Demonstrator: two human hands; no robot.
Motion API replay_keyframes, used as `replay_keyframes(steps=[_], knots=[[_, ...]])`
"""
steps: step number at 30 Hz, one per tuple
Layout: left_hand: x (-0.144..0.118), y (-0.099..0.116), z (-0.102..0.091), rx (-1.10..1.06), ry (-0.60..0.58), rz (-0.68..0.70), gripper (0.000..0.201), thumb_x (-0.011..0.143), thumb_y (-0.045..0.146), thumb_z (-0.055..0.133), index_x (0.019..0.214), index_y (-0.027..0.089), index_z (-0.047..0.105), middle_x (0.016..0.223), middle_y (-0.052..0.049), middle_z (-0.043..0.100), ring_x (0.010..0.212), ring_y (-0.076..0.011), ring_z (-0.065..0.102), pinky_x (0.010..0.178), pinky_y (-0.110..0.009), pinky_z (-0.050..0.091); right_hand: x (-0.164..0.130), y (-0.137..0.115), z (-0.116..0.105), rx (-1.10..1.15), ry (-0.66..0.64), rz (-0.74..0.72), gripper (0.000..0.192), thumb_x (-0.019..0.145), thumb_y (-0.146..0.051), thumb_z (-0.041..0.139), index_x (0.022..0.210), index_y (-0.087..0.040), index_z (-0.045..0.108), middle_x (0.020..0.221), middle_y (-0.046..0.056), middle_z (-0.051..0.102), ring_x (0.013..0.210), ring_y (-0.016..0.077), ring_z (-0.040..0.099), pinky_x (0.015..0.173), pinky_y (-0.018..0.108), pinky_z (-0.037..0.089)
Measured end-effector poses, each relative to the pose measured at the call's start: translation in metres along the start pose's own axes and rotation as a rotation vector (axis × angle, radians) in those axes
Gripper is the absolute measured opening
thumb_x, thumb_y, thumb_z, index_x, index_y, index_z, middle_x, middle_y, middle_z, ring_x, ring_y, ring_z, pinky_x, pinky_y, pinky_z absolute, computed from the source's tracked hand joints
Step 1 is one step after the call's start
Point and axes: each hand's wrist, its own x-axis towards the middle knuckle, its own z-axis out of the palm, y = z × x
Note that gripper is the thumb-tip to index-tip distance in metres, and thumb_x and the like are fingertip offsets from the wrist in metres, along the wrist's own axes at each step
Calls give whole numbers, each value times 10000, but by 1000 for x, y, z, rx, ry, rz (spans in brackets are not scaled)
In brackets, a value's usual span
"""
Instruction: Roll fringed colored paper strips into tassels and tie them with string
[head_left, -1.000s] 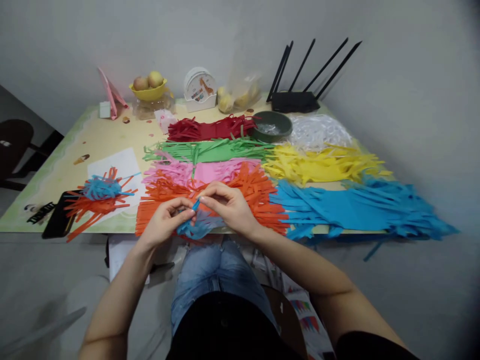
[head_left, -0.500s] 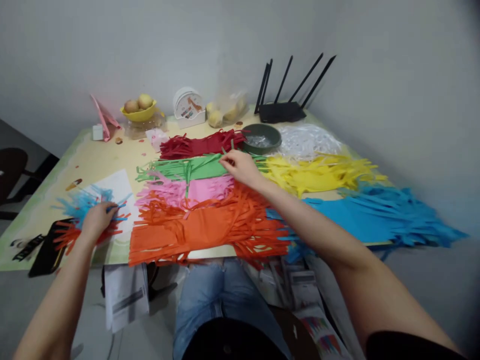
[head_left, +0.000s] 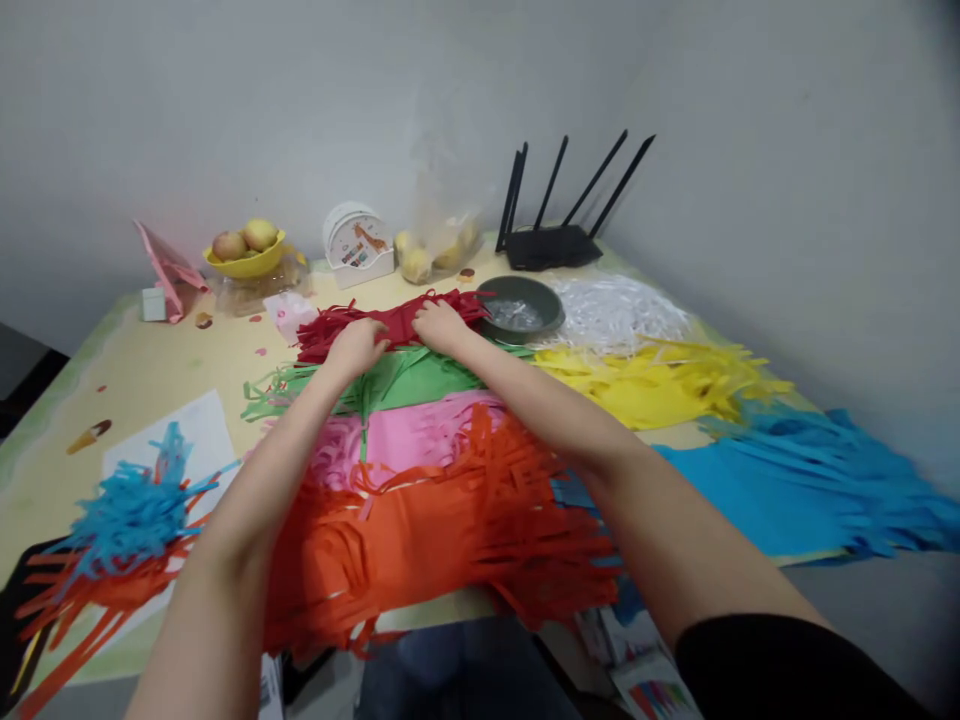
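Observation:
A stack of dark red fringed paper lies at the far side of the table. My left hand rests at its near edge, left of its middle, thumb and fingers apart. Touching the same red paper just to the right is my right hand, its fingers slightly spread and bent downward. Nearer to me lie green fringed paper, pink fringed paper and orange fringed paper. At the left, a bunch of blue strips sits over orange-red strips, both untouched.
A dark green bowl and white shredded strips stand beside the red paper. Yellow fringed paper and blue fringed paper lie right. Behind are a black router, a yellow fruit bowl and bagged fruit.
My left hand has left the blue and orange strips and moved right and away from me to the red paper. My right hand has shifted from above the green paper onto the red.

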Motion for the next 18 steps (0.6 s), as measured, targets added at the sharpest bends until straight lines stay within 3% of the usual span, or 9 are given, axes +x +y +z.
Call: replay_keyframes(steps=[4,8,12,16,18], knots=[[42,-1,32,-7,-48,-6,408,864,238,645,1244,97,692,1278,-180,694,1169,-270,646,1033,-329,463,0,7,-8,15,26,28,404,997,-126,347,1196,34,661,1224,281,655,1189,323,493,982,444,351],[51,-3,44,20,1,-105,341,933,192,498,1154,70,728,1187,-226,714,1129,-291,663,984,-373,479,-8,-3,-13,58,72,30,461,1017,-154,276,1270,49,604,1327,303,582,1279,362,442,1050,484,321],[55,5,40,34,131,-226,412,975,197,384,1184,106,727,1113,-217,740,1090,-305,682,945,-397,491,-11,-31,-1,148,4,13,421,1008,-195,359,1222,23,647,1282,269,627,1234,326,525,1078,426,361],[54,11,22,47,294,-312,440,1004,275,358,1282,172,684,1183,-177,734,1122,-303,673,959,-395,480,9,-46,13,243,-29,179,531,999,-190,412,1446,97,421,1507,347,408,1390,371,431,1121,497,370],[50,5,8,57,364,-353,456,1008,275,340,1315,169,659,1202,-175,727,1129,-306,667,964,-400,473,22,-43,13,296,-49,239,538,1011,-250,470,1480,8,412,1527,299,404,1377,360,461,1106,541,407]])
